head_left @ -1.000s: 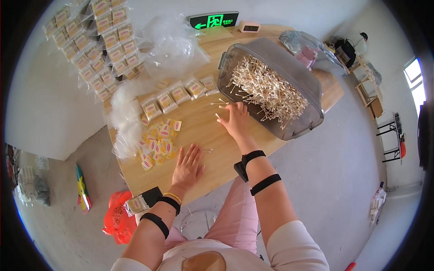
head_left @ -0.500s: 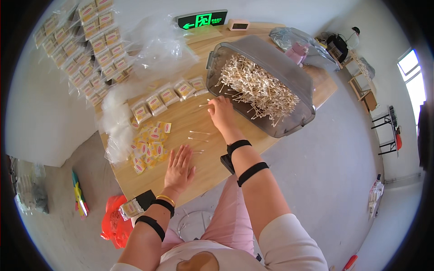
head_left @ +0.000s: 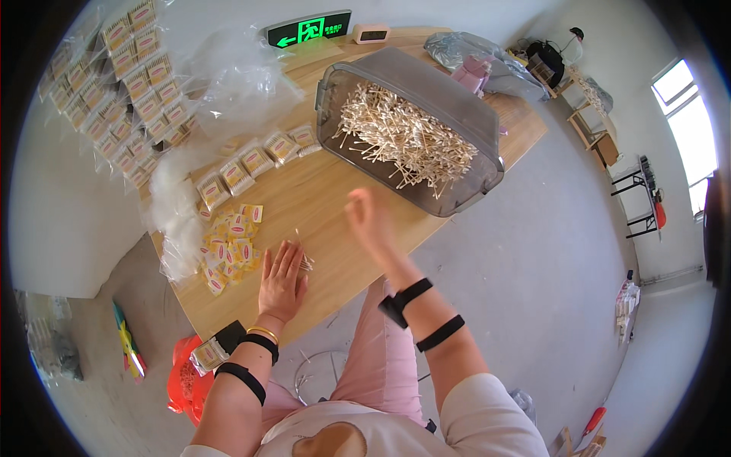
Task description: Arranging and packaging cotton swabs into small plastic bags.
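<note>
My left hand lies flat on the table with its fingers stretched out. A few cotton swabs lie bunched against its index finger and thumb side, partly hidden by the hand. Over the bare wood to the right hangs my right hand, smeared by motion, so its fingers cannot be read. Beyond it a grey translucent plastic bin is tipped on its side, its opening facing me, with a large heap of cotton swabs inside. Just left of my left hand is a pile of small yellow-and-white cards.
Filled swab packets stand in a row behind the cards. Clear plastic bags and stacked packets fill the far left. A small clock stands at the back. Below the table's left edge hangs a red bag.
My right hand has drawn back from the bin toward me. The swabs that lay spread out on the table are now gathered beside my left hand. The whole view has shifted slightly.
</note>
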`<state>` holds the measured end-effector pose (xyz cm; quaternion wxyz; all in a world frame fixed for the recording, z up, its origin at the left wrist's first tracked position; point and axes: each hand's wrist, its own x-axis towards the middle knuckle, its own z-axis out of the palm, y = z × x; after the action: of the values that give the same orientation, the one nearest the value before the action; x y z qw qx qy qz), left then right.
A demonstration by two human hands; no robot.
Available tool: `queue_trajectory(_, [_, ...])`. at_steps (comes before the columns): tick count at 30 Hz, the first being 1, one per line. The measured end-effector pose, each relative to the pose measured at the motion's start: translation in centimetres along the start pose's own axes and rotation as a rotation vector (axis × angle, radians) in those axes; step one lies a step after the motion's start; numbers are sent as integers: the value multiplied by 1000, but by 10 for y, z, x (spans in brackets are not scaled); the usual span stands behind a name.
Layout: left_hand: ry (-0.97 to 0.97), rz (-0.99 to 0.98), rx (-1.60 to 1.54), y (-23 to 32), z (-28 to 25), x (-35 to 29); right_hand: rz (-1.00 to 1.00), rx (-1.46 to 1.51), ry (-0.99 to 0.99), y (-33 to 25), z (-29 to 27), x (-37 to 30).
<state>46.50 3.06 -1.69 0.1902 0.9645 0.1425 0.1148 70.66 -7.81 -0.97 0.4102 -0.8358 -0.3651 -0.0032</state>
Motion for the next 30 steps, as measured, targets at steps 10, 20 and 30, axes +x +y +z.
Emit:
queue_trajectory(10, [13,-17,-21,1,-2,0,-28,-371,58,70,-55,44])
queue_trajectory(20, [19,-18,-27,-1,-2,-1,-18,-18,-46,6,-1,-7])
queue_trajectory(30, [32,-16,-32,-2,2,-1,-87,-683,16,60,-64,78])
